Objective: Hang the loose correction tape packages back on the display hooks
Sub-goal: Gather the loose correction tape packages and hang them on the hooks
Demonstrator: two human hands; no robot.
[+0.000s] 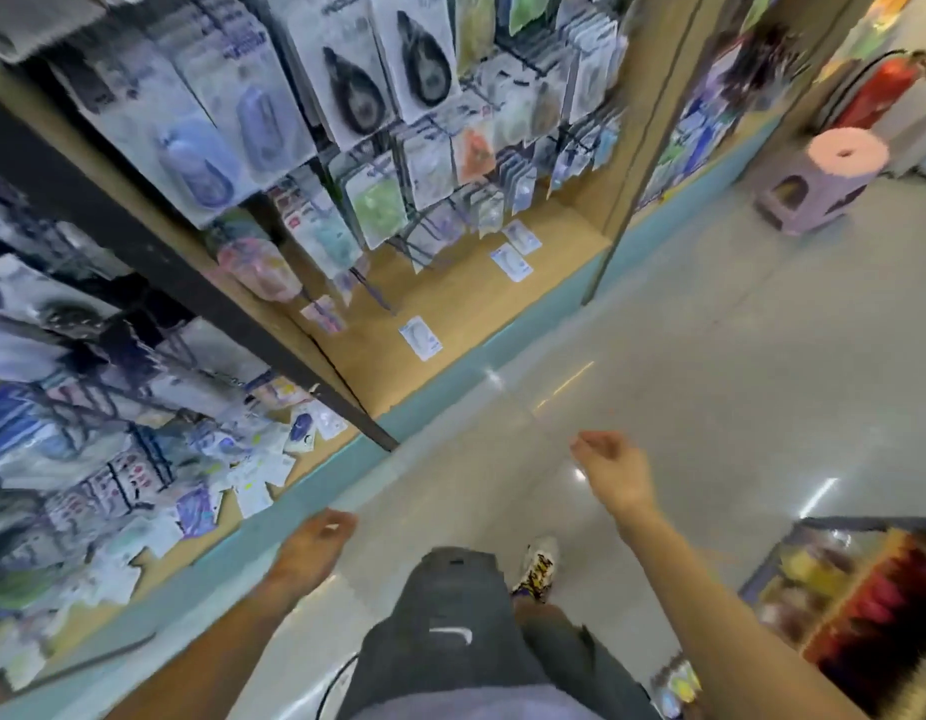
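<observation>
Loose correction tape packages lie flat on the wooden base shelf: one white package near the front, another further back and a third behind it. Many packages hang on display hooks above them. My left hand hangs low over the floor, fingers loosely curled, holding nothing. My right hand is stretched forward over the floor, fingers loosely bent, also holding nothing. Both hands are well short of the shelf.
A heap of mixed packages lies on the lower left shelf. A dark upright post divides the two bays. A purple stool with a pink roll and a red extinguisher stand far right. A low display sits right.
</observation>
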